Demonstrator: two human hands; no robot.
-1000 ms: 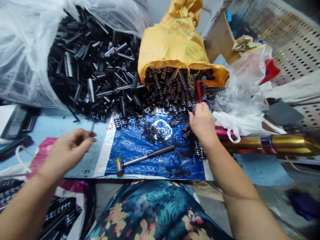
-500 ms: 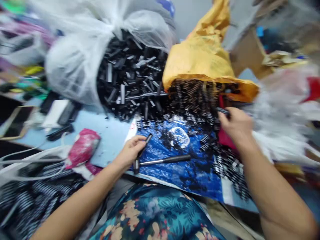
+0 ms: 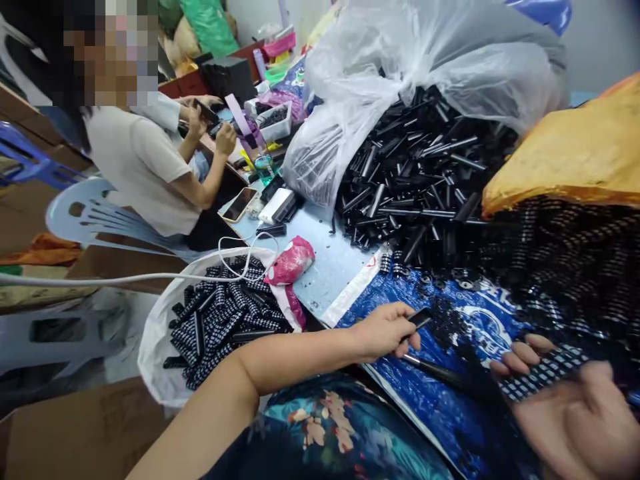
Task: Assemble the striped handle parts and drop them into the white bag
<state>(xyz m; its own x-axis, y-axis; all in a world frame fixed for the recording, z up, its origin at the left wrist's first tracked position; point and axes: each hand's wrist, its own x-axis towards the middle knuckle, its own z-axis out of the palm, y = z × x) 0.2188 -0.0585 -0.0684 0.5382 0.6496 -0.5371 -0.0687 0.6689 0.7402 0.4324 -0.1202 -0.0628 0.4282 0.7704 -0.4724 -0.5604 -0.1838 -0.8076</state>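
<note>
My left hand (image 3: 385, 332) pinches a short, smooth black plastic piece (image 3: 420, 317) over the blue plastic sheet (image 3: 400, 393). My right hand (image 3: 575, 407), palm up at the lower right, has its fingers curled around a black piece with rows of pale squares (image 3: 545, 373). Just below my left hand lies a hammer (image 3: 435, 369), its head out of sight. Beyond both hands a heap of smooth black pieces (image 3: 415, 180) spills from a clear plastic bag (image 3: 325, 147). Ridged dark pieces (image 3: 565, 267) pile out of a yellow sack (image 3: 565, 160).
To the left, a white bag (image 3: 155, 353) holds several square-patterned black pieces. A pink pouch (image 3: 290, 260), a white cable (image 3: 125, 280) and a phone (image 3: 240, 204) are nearby. A co-worker (image 3: 150, 160) sits by a blue chair (image 3: 100, 210), hands on dark objects.
The view has swung left, bringing the co-worker and white bag into sight. My right hand has come back from beside the yellow sack. My left hand still holds a black piece.
</note>
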